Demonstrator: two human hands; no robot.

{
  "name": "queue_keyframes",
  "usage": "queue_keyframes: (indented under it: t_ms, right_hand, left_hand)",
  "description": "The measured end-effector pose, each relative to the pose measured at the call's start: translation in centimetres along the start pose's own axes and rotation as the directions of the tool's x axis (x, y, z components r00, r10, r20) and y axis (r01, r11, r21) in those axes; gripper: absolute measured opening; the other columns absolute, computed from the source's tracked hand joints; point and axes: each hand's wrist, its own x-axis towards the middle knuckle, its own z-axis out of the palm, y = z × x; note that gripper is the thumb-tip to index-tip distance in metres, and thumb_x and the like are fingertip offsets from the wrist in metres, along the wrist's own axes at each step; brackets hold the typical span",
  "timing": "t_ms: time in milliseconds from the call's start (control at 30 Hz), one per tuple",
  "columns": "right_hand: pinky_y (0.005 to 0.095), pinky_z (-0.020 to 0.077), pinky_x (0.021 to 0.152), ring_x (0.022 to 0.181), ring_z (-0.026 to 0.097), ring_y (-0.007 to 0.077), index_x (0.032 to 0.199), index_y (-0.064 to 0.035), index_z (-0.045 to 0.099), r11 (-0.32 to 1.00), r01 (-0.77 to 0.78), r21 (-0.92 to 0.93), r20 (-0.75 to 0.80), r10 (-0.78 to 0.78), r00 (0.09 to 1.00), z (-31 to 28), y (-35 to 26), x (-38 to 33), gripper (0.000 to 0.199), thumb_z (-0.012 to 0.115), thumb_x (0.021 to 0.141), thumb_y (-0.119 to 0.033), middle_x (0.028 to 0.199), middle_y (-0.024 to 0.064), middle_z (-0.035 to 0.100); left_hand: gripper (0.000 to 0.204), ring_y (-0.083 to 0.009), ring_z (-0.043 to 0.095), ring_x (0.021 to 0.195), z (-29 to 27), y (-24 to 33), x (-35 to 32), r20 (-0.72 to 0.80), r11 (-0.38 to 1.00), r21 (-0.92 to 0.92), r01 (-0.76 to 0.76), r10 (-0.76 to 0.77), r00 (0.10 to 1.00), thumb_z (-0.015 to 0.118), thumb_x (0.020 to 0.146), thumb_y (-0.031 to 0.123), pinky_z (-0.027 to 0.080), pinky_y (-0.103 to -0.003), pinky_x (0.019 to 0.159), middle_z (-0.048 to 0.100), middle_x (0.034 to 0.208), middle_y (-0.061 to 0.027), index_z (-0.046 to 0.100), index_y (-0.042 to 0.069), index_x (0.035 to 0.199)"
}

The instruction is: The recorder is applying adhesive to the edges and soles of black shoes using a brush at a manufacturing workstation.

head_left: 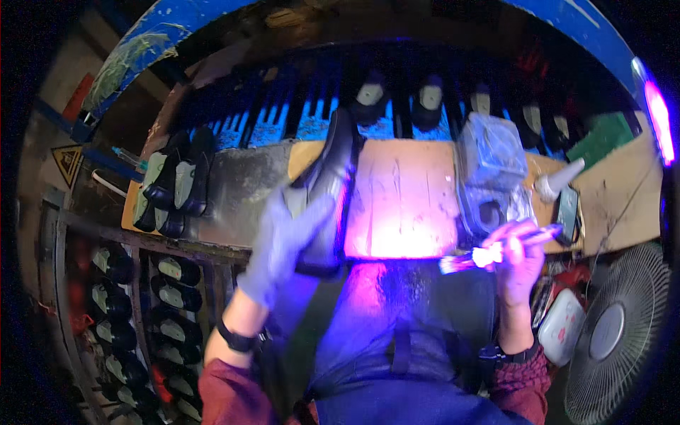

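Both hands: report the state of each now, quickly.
Left hand, gloved: closed around a black shoe.
Right hand, bare: closed on a slim tool, perhaps a brush; glare hides its details.

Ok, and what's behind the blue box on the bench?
Just past the top edge of the blue box, you can see part of a dark shoe with a pale inside. The box covers whatever sits lower, so I can't tell what else is there.
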Motion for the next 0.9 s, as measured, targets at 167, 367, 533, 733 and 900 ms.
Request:
queue_keyframes:
  t_ms: [167,367,533,733,900]
  right_hand:
    - [0.0219,0.0428,0.045,0.054,0.051,0.0109,0.092,-0.0080,0.047,0.987,0.005,-0.163,-0.171,-0.033,0.985,-3.1,1.2,1.9,0.029,0.061,0.097,-0.032,0.080,0.0107,0.060]
    - [0.0218,0.0406,0.045,0.056,0.047,0.0093,0.092,-0.0092,0.047,0.970,-0.022,-0.242,-0.172,-0.020,0.985,-3.8,2.3,2.8,0.021,0.057,0.099,-0.026,0.080,0.0085,0.056]
    - [0.0225,0.0416,0.047,0.058,0.049,0.0103,0.094,-0.0070,0.047,0.966,-0.043,-0.255,-0.182,-0.004,0.983,-5.1,2.7,3.5,0.021,0.055,0.100,-0.026,0.083,0.0111,0.057]
    - [0.0216,0.0398,0.046,0.058,0.047,0.0104,0.094,-0.0083,0.047,0.973,0.013,-0.230,-0.160,-0.051,0.986,-5.1,3.5,3.5,0.017,0.052,0.101,-0.023,0.082,0.0096,0.055]
    - [0.0251,0.0470,0.062,0.072,0.055,0.0119,0.097,-0.0069,0.052,0.968,-0.103,-0.229,-0.235,0.048,0.971,-4.8,3.2,2.1,0.011,0.054,0.100,-0.017,0.087,0.0060,0.058]
  left_hand:
    - [0.101,-0.0364,0.061,0.115,-1.5,3.1,16.0,-0.235,0.693,0.720,0.045,0.183,0.954,0.075,0.071,0.057,0.046,-0.038,0.100,0.064,0.119,-0.0276,0.040,-0.008,0.139]
    - [0.069,-0.0349,0.062,0.117,0.3,2.3,29.4,-0.082,0.398,0.916,0.047,0.073,0.994,0.064,0.078,0.061,0.048,-0.042,0.098,0.066,0.121,-0.0212,0.070,0.002,0.115]
    - [0.072,-0.0355,0.063,0.116,-2.5,0.6,30.1,-0.075,0.496,0.867,0.034,0.063,0.995,0.055,0.082,0.066,0.048,-0.044,0.098,0.067,0.117,-0.0248,0.072,0.002,0.112]
    - [0.077,-0.0409,0.057,0.120,-20.2,-2.4,20.9,-0.224,-0.252,0.929,0.271,0.201,0.954,0.061,0.081,0.062,0.040,-0.050,0.105,0.063,0.121,-0.0288,0.059,0.000,0.128]
    - [0.078,-0.0387,0.053,0.120,-21.4,-5.6,14.2,0.017,-0.118,0.993,0.006,0.191,0.982,0.077,0.075,0.037,0.038,-0.044,0.106,0.060,0.123,-0.0233,0.044,-0.002,0.134]
